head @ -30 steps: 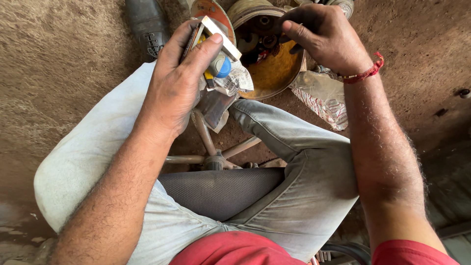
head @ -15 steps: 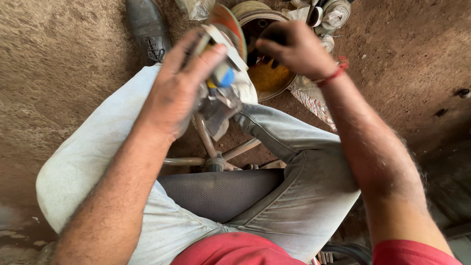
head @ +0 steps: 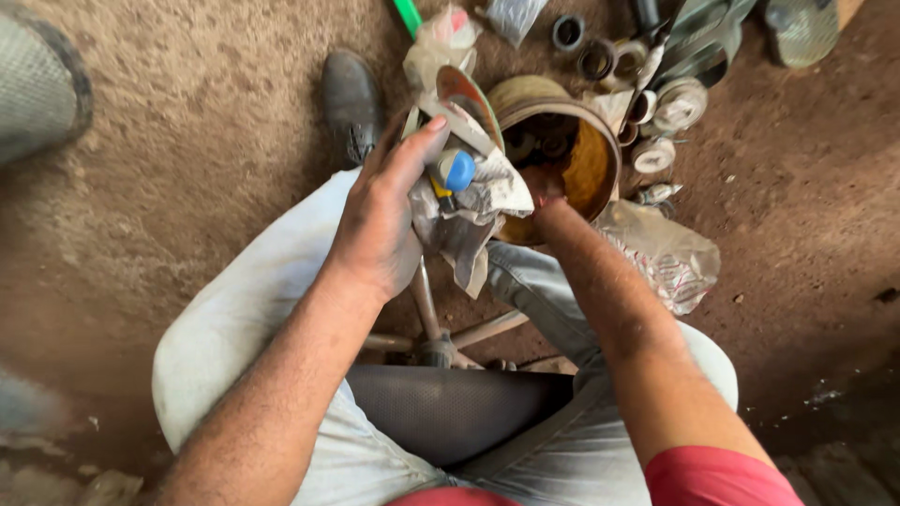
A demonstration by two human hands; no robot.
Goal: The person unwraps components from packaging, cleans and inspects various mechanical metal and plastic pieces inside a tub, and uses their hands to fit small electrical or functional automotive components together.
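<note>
Head view shows your left hand closed around a crumpled bundle of paper with a small blue-capped bottle in it, near the centre. At 1 o'clock from it, your right hand reaches into the rusty round tin; its grip you cannot tell. Metal rings lie at 2 o'clock.

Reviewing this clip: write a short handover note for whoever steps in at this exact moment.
Left hand: grip closed on a crumpled wrapper with a small blue-capped bottle.
Right hand: wrist-deep in the rusty metal drum, fingers hidden; only the forearm shows, so its grip is unknown.
Around: loose metal rings beyond the drum, a clear plastic bag at its right, a black shoe on the dirt floor.
Done: bundle in hand.
Left: whatever the right hand is after inside the drum is not out yet.
</note>
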